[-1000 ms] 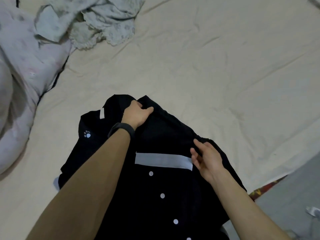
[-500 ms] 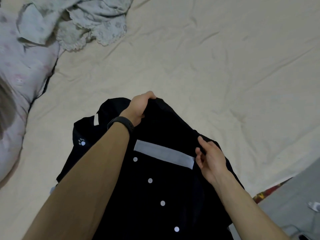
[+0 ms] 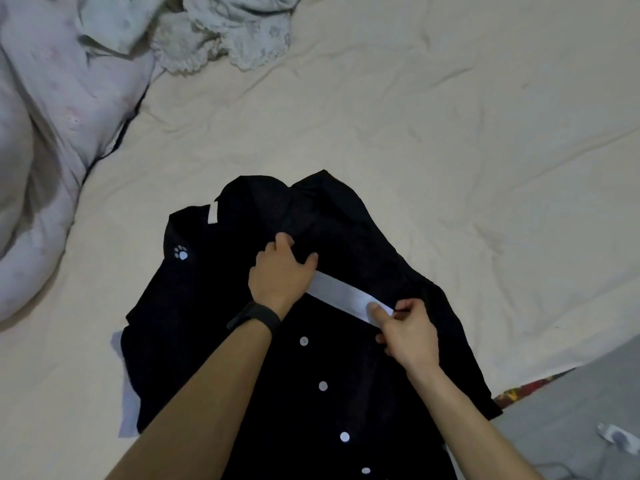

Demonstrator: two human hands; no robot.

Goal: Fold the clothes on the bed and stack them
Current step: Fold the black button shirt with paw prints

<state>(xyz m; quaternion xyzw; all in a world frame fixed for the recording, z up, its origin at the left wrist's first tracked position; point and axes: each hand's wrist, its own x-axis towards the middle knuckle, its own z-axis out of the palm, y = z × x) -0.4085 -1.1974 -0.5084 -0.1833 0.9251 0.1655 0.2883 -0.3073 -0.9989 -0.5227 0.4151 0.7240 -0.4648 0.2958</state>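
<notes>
Black buttoned cloth shirt (image 3: pixel 194 306) looks light and limp; best taken at the shoulder seams. Left hand (image 3: pixel 280 275) grips cloth below the collar; right hand (image 3: pixel 408 334) pinches the white band (image 3: pixel 339 292).

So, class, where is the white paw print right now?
In the head view, the paw print is on the black shirt, left of the left hand.

Black shirt (image 3: pixel 194 323) lying near, on cream bed (image 3: pixel 450 133).
Left hand (image 3: pixel 280 271) grips its collar fold; right hand (image 3: pixel 405 327) pinches white band (image 3: pixel 343 294).

one black shirt (image 3: pixel 214 323), four buttons (image 3: pixel 322 386), one wristband (image 3: pixel 256 317)
</notes>
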